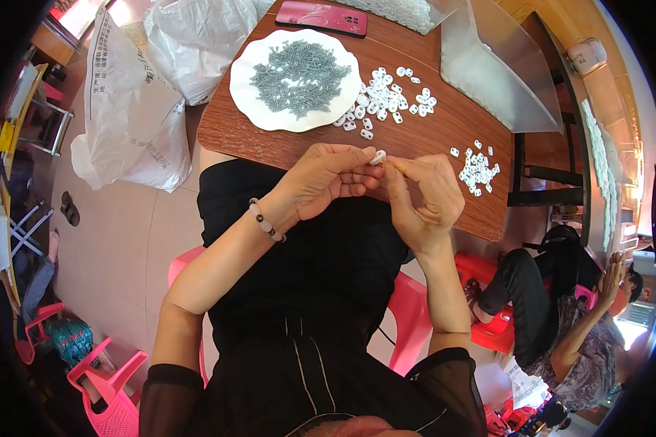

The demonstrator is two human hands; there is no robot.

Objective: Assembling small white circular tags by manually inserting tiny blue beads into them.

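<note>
My left hand (328, 178) pinches a small white plastic piece (378, 156) at its fingertips, just over the near edge of the brown table (452, 124). My right hand (424, 197) meets it from the right, fingertips touching the same piece. Beyond the hands, a white plate (251, 102) holds a heap of small grey-green pins (299, 68). To the plate's right lies a loose pile of white plastic pieces (386, 98). A smaller pile of white pieces (478, 171) sits near the table's right edge.
A red phone (321, 17) lies at the table's far edge. A clear plastic bag (488, 65) rests at the far right, white sacks (127, 109) stand on the floor to the left. Pink plastic chairs (116, 393) surround me; another person (561, 320) sits at the right.
</note>
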